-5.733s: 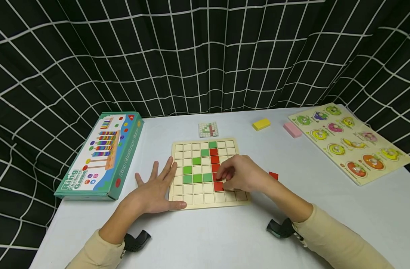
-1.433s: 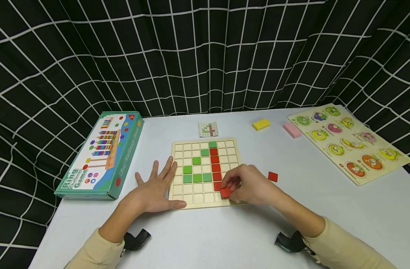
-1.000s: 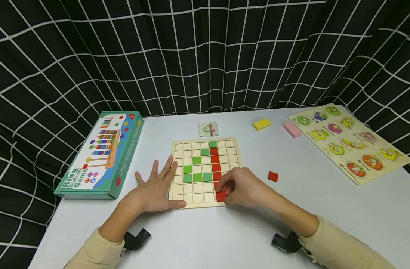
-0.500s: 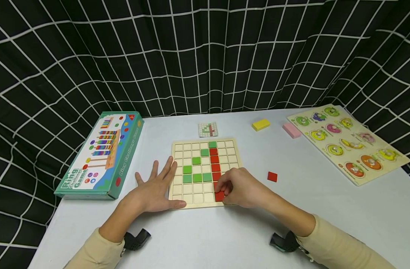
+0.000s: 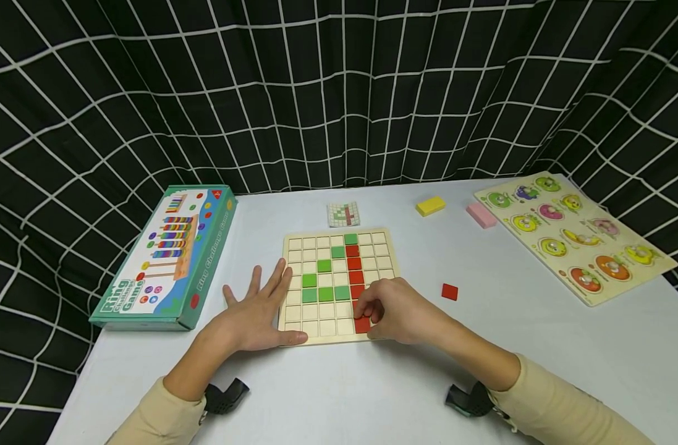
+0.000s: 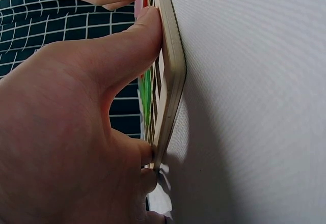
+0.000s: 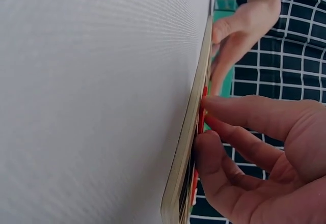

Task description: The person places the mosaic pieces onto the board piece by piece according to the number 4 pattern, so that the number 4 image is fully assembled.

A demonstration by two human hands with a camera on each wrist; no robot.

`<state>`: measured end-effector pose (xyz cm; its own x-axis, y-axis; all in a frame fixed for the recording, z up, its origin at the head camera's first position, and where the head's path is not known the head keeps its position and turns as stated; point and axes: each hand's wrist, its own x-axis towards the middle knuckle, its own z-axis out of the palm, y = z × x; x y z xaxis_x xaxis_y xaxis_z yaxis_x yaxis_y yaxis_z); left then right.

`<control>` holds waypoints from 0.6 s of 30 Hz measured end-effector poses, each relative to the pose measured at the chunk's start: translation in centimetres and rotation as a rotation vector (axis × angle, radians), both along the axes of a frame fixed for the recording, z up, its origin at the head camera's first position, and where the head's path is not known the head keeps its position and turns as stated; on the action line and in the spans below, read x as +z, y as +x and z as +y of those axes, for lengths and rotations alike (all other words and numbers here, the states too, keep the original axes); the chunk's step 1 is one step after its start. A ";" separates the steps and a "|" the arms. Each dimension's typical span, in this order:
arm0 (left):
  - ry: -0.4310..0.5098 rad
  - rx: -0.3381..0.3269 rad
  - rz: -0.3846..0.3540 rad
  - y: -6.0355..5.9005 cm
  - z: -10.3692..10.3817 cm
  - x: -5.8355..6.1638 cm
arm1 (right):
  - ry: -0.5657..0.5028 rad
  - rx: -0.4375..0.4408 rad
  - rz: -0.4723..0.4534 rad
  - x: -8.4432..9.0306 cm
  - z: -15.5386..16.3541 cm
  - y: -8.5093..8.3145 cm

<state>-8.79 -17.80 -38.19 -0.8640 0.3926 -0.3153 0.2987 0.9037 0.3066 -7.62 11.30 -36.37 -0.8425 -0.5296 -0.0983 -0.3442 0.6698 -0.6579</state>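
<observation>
A wooden grid board (image 5: 294, 247) lies on the white table with green tiles (image 5: 324, 294) and a column of red tiles (image 5: 354, 264) in its cells. My right hand (image 5: 368, 313) curls over the board's near right part and pinches a red tile (image 5: 363, 325) sitting in the bottom row, below the red column. The right wrist view shows fingertips either side of that red tile (image 7: 204, 119) against the board edge (image 7: 188, 147). My left hand (image 5: 255, 312) lies flat and open beside the board, its thumb (image 6: 145, 28) along the front edge (image 6: 173, 56).
One loose red tile (image 5: 449, 292) lies right of the board. A small pattern card (image 5: 344, 214), a yellow block (image 5: 431, 205) and a pink block (image 5: 481, 214) sit behind it. A fruit peg puzzle (image 5: 578, 235) is at the right, a teal ring game box (image 5: 166, 259) at the left.
My right hand carried a red tile from just above the board's near edge down into the bottom-row cell and stays on it. The left hand has not moved.
</observation>
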 end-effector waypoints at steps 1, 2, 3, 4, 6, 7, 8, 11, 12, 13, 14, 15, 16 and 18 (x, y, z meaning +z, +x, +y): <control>0.002 -0.001 0.000 0.0 0.0 0.0 | 0.000 0.000 0.006 0.0 0.1 0.0; 0.001 -0.001 0.000 0.0 0.0 -0.1 | -0.003 -0.004 0.007 0.1 0.1 0.0; -0.002 -0.001 0.002 0.0 -0.1 -0.1 | -0.004 -0.006 0.010 0.1 0.2 0.0; -0.005 -0.002 0.004 0.0 -0.1 -0.1 | -0.004 -0.012 0.012 0.1 0.3 0.0; -0.004 -0.003 0.007 0.0 -0.1 -0.2 | -0.001 -0.030 0.008 0.3 0.6 -0.1; -0.003 -0.004 0.008 0.0 -0.1 -0.2 | -0.001 -0.038 0.003 0.4 0.8 -0.1; -0.003 -0.004 0.009 0.0 -0.1 -0.2 | 0.000 -0.048 -0.003 0.5 1.0 -0.1; -0.002 -0.004 0.008 0.0 -0.2 -0.2 | -0.003 -0.079 -0.013 0.9 1.7 -0.3; -0.001 -0.003 0.007 0.0 -0.1 -0.2 | -0.003 -0.091 -0.015 1.0 2.0 -0.3; -0.001 -0.002 0.007 0.0 -0.1 -0.2 | -0.006 -0.100 -0.016 1.1 2.4 -0.4; -0.001 -0.001 0.007 0.0 -0.1 -0.2 | -0.005 -0.112 -0.014 1.2 2.7 -0.4; -0.001 0.000 0.007 0.0 -0.1 -0.1 | -0.005 -0.120 -0.010 1.2 3.1 -0.5; 0.000 0.000 0.006 0.0 -0.1 -0.1 | -0.004 -0.128 -0.005 1.3 3.5 -0.5; 0.001 0.002 0.004 0.1 -0.1 -0.1 | 0.008 -0.147 0.007 1.4 4.2 -0.5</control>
<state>-8.73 -17.86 -38.30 -0.8661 0.3910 -0.3115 0.2980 0.9041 0.3064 -8.17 15.54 -34.95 -0.9116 -0.3997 -0.0960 -0.2466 0.7186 -0.6502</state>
